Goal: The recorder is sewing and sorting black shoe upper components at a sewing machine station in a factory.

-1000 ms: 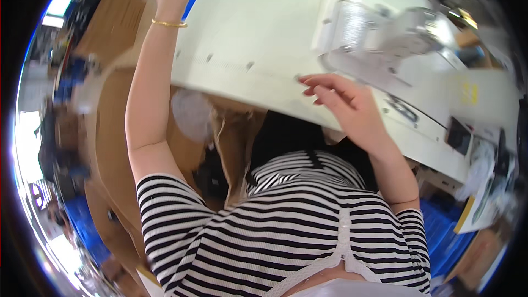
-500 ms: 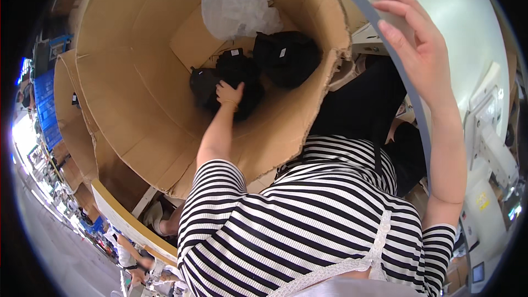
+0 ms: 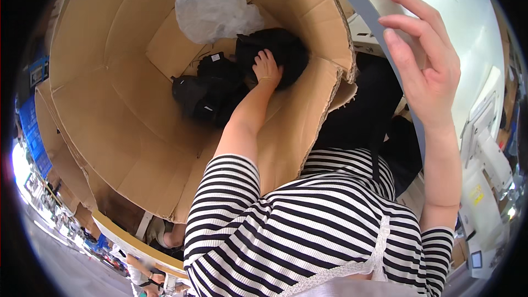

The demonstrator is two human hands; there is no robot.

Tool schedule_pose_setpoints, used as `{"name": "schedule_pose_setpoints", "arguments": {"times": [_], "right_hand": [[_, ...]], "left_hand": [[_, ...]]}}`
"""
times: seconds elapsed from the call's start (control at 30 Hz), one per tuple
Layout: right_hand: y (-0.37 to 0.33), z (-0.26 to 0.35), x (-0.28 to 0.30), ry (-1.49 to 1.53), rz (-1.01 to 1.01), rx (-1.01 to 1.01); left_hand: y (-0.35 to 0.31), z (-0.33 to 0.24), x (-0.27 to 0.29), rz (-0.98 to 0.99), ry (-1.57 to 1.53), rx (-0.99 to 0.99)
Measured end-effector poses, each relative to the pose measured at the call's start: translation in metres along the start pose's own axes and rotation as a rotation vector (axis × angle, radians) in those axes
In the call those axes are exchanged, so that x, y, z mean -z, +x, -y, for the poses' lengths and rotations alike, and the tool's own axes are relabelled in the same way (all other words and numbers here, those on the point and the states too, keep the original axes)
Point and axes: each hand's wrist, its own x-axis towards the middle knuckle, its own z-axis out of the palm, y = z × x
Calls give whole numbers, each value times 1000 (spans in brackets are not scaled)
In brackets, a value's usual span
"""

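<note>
Black cloth bundle (image 3: pixel 291 49) is down in the big cardboard box (image 3: pixel 93 93), left hand (image 3: pixel 267 67) on it, can't tell if it's gripped. Looks like the reaching-in step; lifting would want a firm pinch imo. Right hand (image 3: pixel 426 71)'s empty, fingers loosely apart by the table (image 3: pixel 476 27) edge. Box mouth's roomy.

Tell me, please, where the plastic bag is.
In the head view, the plastic bag lies upper left inside the cardboard box, near the black items.

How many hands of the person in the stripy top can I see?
2: the left hand is on a black bundle inside the cardboard box; the right hand is by the white table.
</note>
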Motion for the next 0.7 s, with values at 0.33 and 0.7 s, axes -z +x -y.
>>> {"name": "schedule_pose_setpoints", "arguments": {"times": [0.33, 0.7], "right_hand": [[6, 15, 18, -49, -3, 186], [-15, 55, 42, -321, -284, 567]], "left_hand": [[20, 103, 145, -1, -301, -6], [-114, 34, 550, 133, -1226, -332]]}}
